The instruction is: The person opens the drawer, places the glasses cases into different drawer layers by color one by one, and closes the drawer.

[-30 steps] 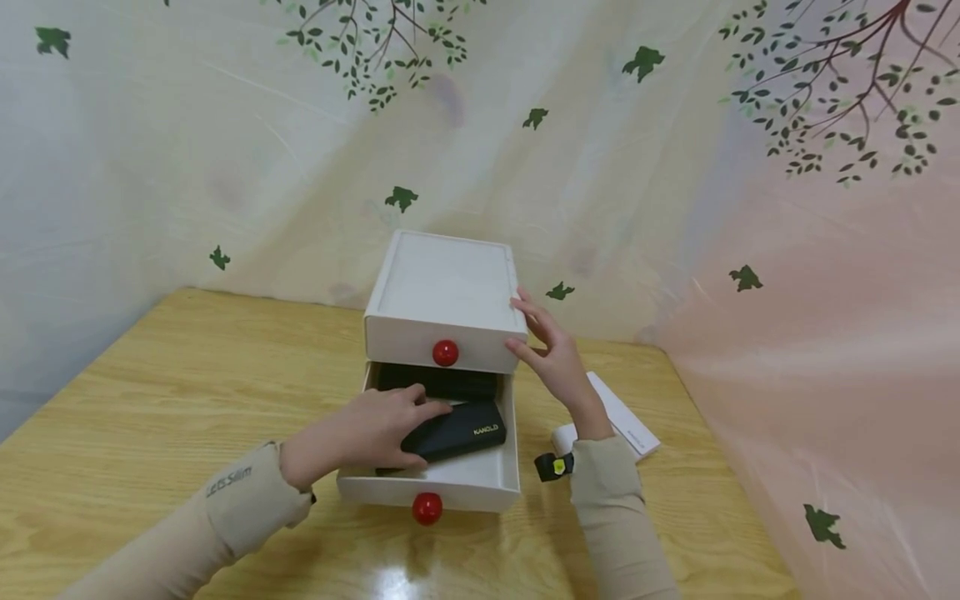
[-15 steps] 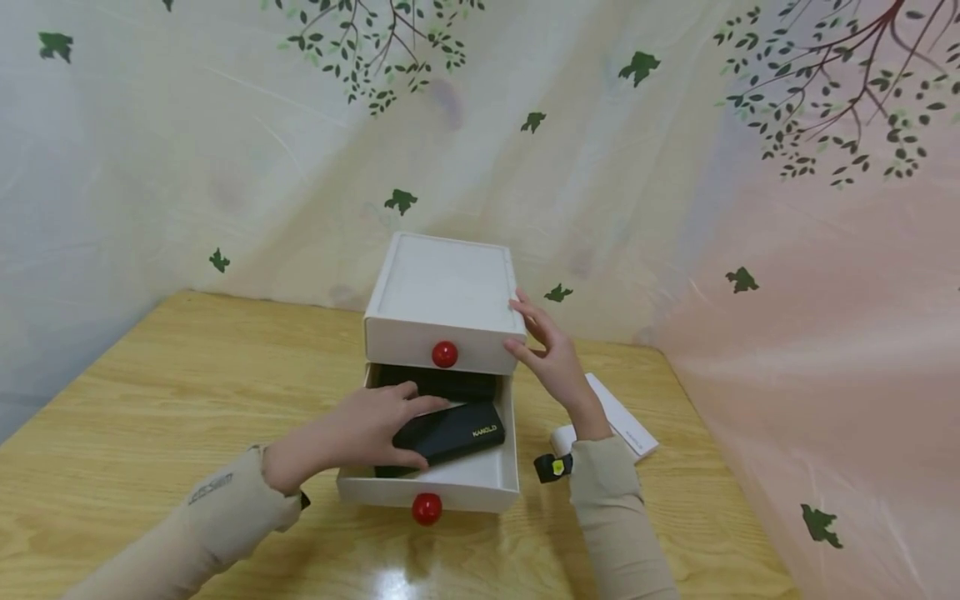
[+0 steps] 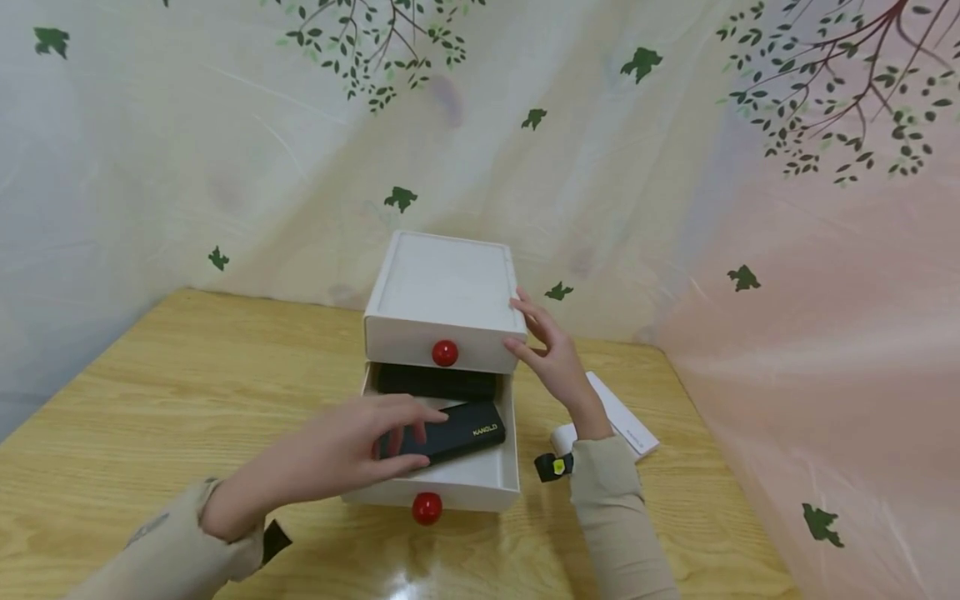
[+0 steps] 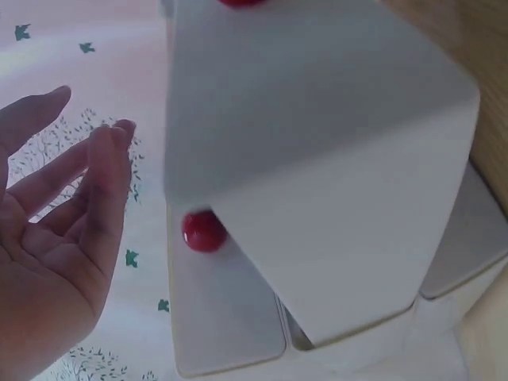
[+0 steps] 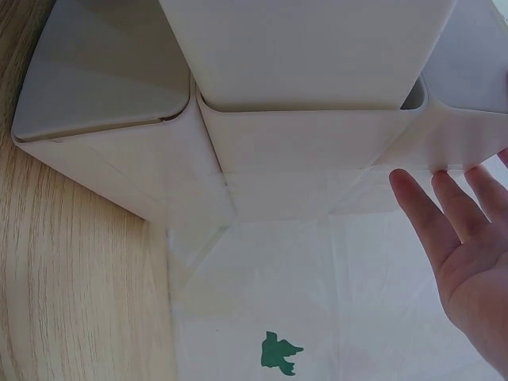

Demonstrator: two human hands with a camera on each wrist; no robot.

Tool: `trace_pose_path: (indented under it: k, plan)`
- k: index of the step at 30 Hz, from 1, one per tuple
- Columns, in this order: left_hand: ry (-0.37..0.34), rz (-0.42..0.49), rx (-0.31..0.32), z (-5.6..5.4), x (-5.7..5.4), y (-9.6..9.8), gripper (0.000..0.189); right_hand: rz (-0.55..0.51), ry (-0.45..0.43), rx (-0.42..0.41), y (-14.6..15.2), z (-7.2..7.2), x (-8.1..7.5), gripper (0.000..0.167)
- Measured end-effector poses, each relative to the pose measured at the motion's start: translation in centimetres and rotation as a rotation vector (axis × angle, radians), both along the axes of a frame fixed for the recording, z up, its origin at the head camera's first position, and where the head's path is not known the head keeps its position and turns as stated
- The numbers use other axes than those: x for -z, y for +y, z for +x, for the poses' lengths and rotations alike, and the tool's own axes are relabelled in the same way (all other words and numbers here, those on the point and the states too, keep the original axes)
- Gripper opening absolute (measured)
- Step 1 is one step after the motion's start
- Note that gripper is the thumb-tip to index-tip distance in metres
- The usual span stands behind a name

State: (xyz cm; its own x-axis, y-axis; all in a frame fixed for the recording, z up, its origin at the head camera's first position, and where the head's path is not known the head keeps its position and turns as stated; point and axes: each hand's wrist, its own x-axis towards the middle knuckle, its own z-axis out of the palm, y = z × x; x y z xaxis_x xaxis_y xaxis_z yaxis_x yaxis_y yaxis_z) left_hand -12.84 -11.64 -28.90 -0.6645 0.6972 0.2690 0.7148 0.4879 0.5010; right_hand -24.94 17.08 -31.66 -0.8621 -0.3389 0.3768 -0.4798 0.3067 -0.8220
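A white stacked drawer unit (image 3: 450, 271) stands on the table, its middle drawer (image 3: 487, 469) pulled out. In that drawer lies a black case (image 3: 471, 429) with gold lettering, set at a slant. Another dark case (image 3: 450, 383) lies behind it, partly under the top tier. My left hand (image 3: 341, 454) hovers over the drawer's left side, overlapping the lettered case in the head view. The left wrist view shows its fingers (image 4: 107, 171) loosely bent with nothing between them. My right hand (image 3: 557, 358) touches the top tier's right side with extended fingers (image 5: 425, 218).
Red round knobs (image 3: 445, 353) stick out from the drawer fronts. To the right, a flat white box (image 3: 621, 415) and a rounded white item (image 3: 562, 438) lie on the wooden table (image 3: 262, 375), partly behind my right forearm. A patterned curtain (image 3: 300, 167) hangs behind.
My left hand has drawn back to the left and toward me, rising off the lettered case, which stays in the drawer. My right hand keeps its place on the unit's side.
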Motion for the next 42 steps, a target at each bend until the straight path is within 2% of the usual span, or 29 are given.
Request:
trace_pose_path:
  k: [3,7,12,15,19,22,30,34,38,42]
  plan:
    - [-0.048,0.091,0.052,0.7,0.3,0.1,0.031,-0.004,0.001,-0.004,0.0,0.0,0.0,0.055]
    - [-0.153,0.159,0.109,1.5,0.9,0.1,0.026,-0.004,0.001,-0.007,0.0,0.0,0.0,0.055]
    - [-0.234,0.201,0.158,2.3,1.7,0.0,0.026,-0.004,0.0,-0.005,0.0,0.0,0.1,0.055]
    - [-0.326,0.221,0.205,2.7,2.3,-0.1,0.027,0.001,0.001,-0.003,0.0,-0.1,0.1,0.056]
    - [-0.452,0.204,0.261,3.2,3.3,-0.1,0.028,0.003,-0.001,-0.003,0.1,-0.1,0.1,0.056]
    - [-0.509,0.19,0.279,3.5,4.1,-0.2,0.028,0.003,-0.001,0.0,0.1,-0.1,0.1,0.056]
    - [-0.691,0.203,0.293,3.4,6.6,-0.5,0.029,0.008,0.0,0.002,0.0,-0.1,0.2,0.055]
    - [-0.817,0.233,0.272,3.2,8.1,-0.5,0.033,0.007,-0.002,0.001,0.0,0.0,0.2,0.055]
    - [-0.993,0.308,0.224,2.8,9.3,-0.3,0.032,0.005,-0.007,0.005,0.0,0.0,0.2,0.055]
    - [-1.067,0.372,0.172,2.5,10.1,0.0,0.034,0.007,-0.005,0.007,0.0,0.0,0.1,0.055]
